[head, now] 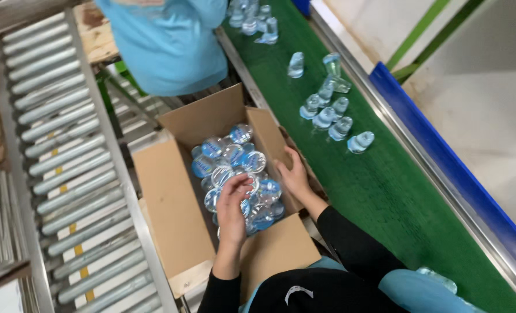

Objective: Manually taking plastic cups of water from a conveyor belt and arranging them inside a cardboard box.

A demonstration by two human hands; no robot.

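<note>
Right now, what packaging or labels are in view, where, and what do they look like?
Cardboard box: centre, brown, flaps open, full of bottles; left hand inside, right hand on its right wall.
Boxed bottles: clear plastic, blue-and-white labels.
Loose bottles: clear, scattered on green conveyor belt, right.
No signs or screens.

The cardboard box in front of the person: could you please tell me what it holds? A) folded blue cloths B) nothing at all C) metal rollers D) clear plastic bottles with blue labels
D: the open cardboard box is packed with clear plastic bottles with blue labels, seen cap-up, and the left hand reaches in among them while the right hand rests at the box's side wall.
</note>
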